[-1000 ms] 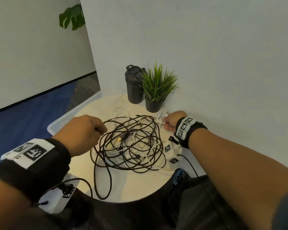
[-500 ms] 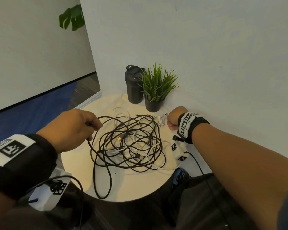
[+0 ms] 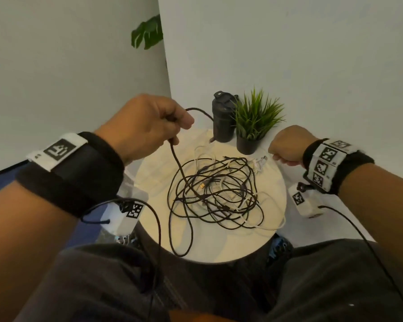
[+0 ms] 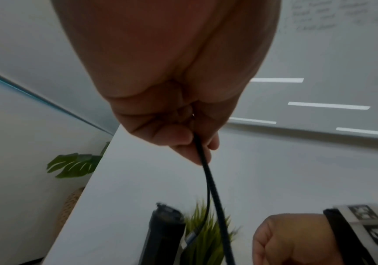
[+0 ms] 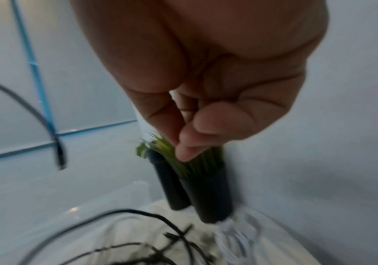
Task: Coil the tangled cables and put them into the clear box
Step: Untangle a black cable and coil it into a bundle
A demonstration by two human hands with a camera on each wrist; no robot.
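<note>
A tangle of black and white cables [image 3: 214, 194] lies on the round white table [image 3: 219, 249]. My left hand [image 3: 172, 126] is raised above the table's left side and grips one black cable [image 3: 179, 163] near its end. The short free end arcs over to a plug [image 3: 211, 140] hanging by the bottle. In the left wrist view the fingers [image 4: 183, 141] pinch that cable [image 4: 213, 188]. My right hand [image 3: 282, 152] hovers as a fist right of a small white cable bundle [image 3: 260, 161], with nothing seen in it. My left forearm hides most of the clear box [image 3: 132, 182].
A dark bottle [image 3: 222, 122] and a potted green plant [image 3: 254, 122] stand at the table's back edge against the white wall. Black wires from the wrist cameras [image 3: 158, 228] hang over my lap. One black loop [image 3: 182, 252] reaches the table's near edge.
My left hand has risen and lifted the black cable's end off the tangle. My right hand has drawn back to the right, away from the white bundle, which stays on the table.
</note>
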